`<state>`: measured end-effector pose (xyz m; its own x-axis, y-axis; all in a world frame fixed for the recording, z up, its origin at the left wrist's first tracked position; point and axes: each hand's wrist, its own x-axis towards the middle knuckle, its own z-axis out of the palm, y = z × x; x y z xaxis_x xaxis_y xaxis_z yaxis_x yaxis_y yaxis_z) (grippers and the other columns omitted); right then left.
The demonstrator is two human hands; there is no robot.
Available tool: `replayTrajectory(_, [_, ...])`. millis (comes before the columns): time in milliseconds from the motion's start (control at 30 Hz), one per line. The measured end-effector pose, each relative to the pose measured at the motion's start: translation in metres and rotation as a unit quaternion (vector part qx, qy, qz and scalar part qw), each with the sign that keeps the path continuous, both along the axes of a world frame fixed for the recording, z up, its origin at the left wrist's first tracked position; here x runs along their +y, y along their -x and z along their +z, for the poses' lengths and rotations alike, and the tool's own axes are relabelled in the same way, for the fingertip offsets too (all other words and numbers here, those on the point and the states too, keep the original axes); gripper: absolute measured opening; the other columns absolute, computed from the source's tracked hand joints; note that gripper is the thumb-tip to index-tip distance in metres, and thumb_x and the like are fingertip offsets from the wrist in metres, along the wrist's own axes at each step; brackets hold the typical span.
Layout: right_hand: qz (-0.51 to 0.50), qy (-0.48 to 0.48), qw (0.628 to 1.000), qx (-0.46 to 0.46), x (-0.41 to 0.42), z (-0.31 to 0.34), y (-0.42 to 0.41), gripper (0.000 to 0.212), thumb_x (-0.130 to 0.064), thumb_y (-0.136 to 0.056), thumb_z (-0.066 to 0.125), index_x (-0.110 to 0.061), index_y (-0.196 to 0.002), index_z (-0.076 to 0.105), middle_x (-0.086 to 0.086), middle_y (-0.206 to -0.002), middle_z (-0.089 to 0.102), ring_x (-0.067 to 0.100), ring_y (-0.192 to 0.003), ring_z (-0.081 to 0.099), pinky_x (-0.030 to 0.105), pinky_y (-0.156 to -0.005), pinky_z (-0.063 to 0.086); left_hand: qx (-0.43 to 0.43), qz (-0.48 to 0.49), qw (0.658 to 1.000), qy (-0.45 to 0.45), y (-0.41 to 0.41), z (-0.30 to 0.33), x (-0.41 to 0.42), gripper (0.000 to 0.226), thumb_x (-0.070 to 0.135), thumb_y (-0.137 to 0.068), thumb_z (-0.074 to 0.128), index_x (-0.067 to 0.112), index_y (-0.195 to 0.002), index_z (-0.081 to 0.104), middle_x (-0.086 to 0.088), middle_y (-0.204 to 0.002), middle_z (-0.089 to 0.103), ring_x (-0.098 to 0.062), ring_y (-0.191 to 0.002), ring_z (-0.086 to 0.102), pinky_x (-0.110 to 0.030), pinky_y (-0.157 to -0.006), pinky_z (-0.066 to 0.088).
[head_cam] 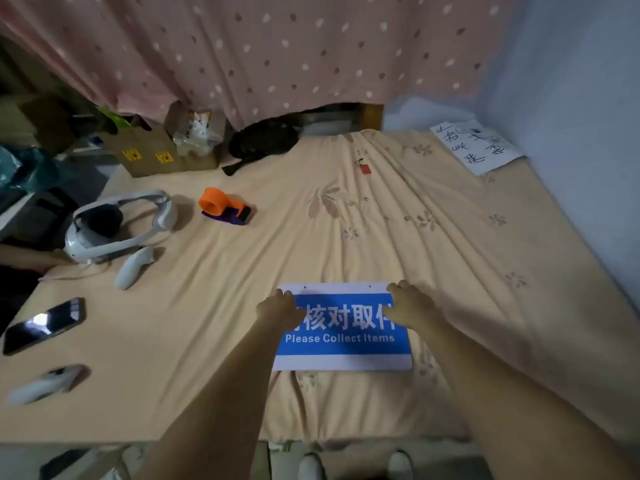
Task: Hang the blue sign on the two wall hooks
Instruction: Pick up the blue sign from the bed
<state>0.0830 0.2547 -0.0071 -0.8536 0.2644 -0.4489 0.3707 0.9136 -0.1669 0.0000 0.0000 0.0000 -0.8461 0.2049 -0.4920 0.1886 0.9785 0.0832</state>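
Both forearms extended over bed point(450, 209). Left hand point(278, 308) and right hand point(410, 306) on blue sign point(341, 336), lying flat; grip closure indeterminable. Hooks unseen; likely risk: slippage, bending.

Head view, steeply downward — bed point(346, 220) close

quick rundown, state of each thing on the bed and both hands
blue sign: flat on the bed, face up, not yet hung
left hand: on the sign's upper left corner, grip unclear
right hand: on the sign's upper right corner, grip unclear
phone: face up, screen reflecting light
headset: lying on the bed, unworn
tape dispenser: lying on its side
cardboard box: open
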Motion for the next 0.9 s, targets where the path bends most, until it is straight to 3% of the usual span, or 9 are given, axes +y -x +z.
replayTrajectory(200, [-0.033, 0.001, 0.999, -0.031, -0.007, -0.024, -0.012, 0.053, -0.04, -0.088, 0.054, -0.011, -0.131, 0.044, 0.007, -0.132, 0.045, 0.026, -0.118, 0.049, 0.039, -0.088, 0.049, -0.025, 0.089, 0.996, 0.014, -0.009, -0.021, -0.01, 0.047, 0.028, -0.087, 0.044, 0.006, -0.128, 0.042, -0.011, -0.13, 0.043, -0.03, -0.111, 0.057, -0.038, -0.087, 0.046])
replayTrajectory(500, [-0.098, 0.023, 0.994, -0.04, -0.004, -0.046, -0.019, 0.05, -0.031, -0.09, 0.054, -0.004, -0.131, 0.044, 0.011, -0.13, 0.045, 0.027, -0.111, 0.054, 0.035, -0.086, 0.05, -0.047, 0.119, 0.992, -0.02, -0.006, -0.039, -0.014, 0.035, 0.017, -0.087, 0.04, 0.007, -0.119, 0.05, -0.011, -0.121, 0.051, -0.026, -0.103, 0.059, -0.035, -0.085, 0.051])
replayTrajectory(633, [-0.129, 0.041, 0.99, -0.027, -0.004, -0.048, -0.016, 0.041, -0.027, -0.09, 0.053, -0.003, -0.123, 0.048, 0.012, -0.126, 0.047, 0.027, -0.102, 0.057, 0.035, -0.078, 0.05, -0.058, 0.103, 0.993, -0.015, -0.004, -0.051, -0.015, 0.037, 0.013, -0.088, 0.035, 0.004, -0.119, 0.051, -0.012, -0.119, 0.055, -0.026, -0.111, 0.052, -0.035, -0.087, 0.049])
replayTrajectory(733, [-0.165, 0.061, 0.984, -0.014, -0.003, -0.052, -0.014, 0.028, -0.02, -0.089, 0.051, -0.003, -0.112, 0.05, 0.011, -0.122, 0.049, 0.024, -0.087, 0.055, 0.032, -0.068, 0.046, -0.051, 0.129, 0.99, -0.032, -0.005, -0.054, -0.014, 0.031, 0.013, -0.088, 0.038, 0.004, -0.115, 0.052, -0.012, -0.116, 0.057, -0.026, -0.102, 0.058, -0.033, -0.08, 0.05])
replayTrajectory(800, [-0.198, 0.081, 0.977, -0.002, -0.004, -0.053, -0.012, 0.016, -0.019, -0.09, 0.05, -0.006, -0.099, 0.049, 0.011, -0.115, 0.049, 0.024, -0.085, 0.057, 0.032, -0.067, 0.048, -0.043, 0.143, 0.988, -0.05, -0.004, -0.056, -0.014, 0.029, 0.012, -0.086, 0.04, 0.005, -0.11, 0.055, -0.012, -0.112, 0.061, -0.026, -0.093, 0.06, -0.034, -0.076, 0.052])
replayTrajectory(900, [-0.253, 0.118, 0.96, 0.022, -0.004, -0.053, -0.009, 0.012, -0.019, -0.087, 0.051, -0.008, -0.088, 0.049, 0.007, -0.102, 0.053, 0.027, -0.084, 0.061, 0.034, -0.069, 0.052, -0.038, 0.147, 0.987, -0.056, -0.001, -0.055, -0.016, 0.027, 0.01, -0.085, 0.041, 0.004, -0.106, 0.056, -0.013, -0.11, 0.064, -0.029, -0.094, 0.063, -0.035, -0.074, 0.052])
